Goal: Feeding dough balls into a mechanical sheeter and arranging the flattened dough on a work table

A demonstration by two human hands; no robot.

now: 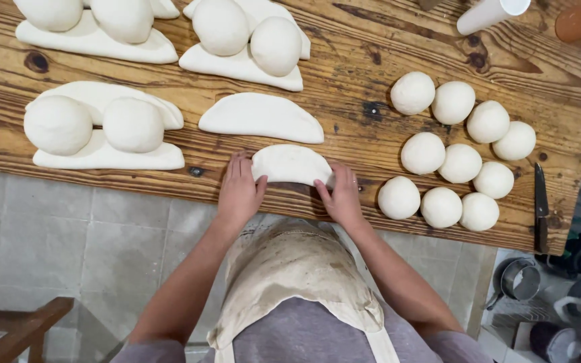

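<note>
Nearest the camera: stained cream apron [290, 269] over a grey top, both forearms reaching forward to the near edge of the wooden table [358, 60]. Left hand [239, 191] flat, fingers together and extended, palm down on the board, fingertips pressing the left end of a folded dough piece [292, 165]. Right hand [341, 195] likewise flat, fingers laid close, touching the piece's right end. Neither hand pinches or lifts; both press against the dough from the sides. The folded dough piece is a half-moon, straight edge toward the person, lying near the table's front edge between the 2 hands. Just beyond it, a second half-moon piece [261, 117], larger, apart from the first. To the right, 10 small dough balls [460, 163] in 3 loose rows, many touching; a dark-handled knife [540, 205] lies at the table's right edge beside them. To the left, 2 large dough balls [95, 124] resting on flat folded pieces. Farther back, 2 more such stacks [247, 33], each carrying 2 large balls. At the far right corner, a white cylinder [491, 13], tilted.
</note>
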